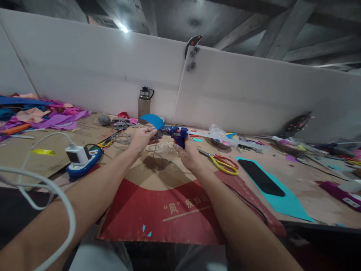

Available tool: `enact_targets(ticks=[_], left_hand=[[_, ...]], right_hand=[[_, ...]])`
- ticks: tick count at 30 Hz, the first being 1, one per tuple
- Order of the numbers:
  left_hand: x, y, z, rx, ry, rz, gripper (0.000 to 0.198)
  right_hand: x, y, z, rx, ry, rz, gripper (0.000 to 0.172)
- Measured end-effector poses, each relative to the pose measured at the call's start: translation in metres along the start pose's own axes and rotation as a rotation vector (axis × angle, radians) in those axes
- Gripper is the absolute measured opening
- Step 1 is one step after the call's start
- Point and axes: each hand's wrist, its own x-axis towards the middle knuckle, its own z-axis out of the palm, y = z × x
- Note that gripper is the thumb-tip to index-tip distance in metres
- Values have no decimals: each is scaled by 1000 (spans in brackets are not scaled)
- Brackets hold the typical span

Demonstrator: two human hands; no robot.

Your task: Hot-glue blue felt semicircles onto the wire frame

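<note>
My right hand (188,152) is wrapped round the grip of a blue glue gun (177,133), whose nozzle points left. My left hand (142,138) is closed in a pinch on a small dark piece (158,134) held right at the nozzle tip; what the piece is I cannot make out. A blue foam shape (152,120) stands just behind the hands. Both hands hover over the cardboard-covered table (169,177).
Yellow-handled scissors (222,162) lie right of my right hand, then a black phone (261,177) on a teal sheet (284,203). A power strip with a white charger (81,158) sits left. A water bottle (144,103) stands against the white wall. Coloured scraps pile at far left.
</note>
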Motion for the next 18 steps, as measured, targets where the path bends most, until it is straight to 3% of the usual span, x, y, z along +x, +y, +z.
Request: enact_targets(ticks=[18], left_hand=[[-4,11,3,-66,37,-21,5]], right_hand=[[1,3,-3,0,24,21,33]])
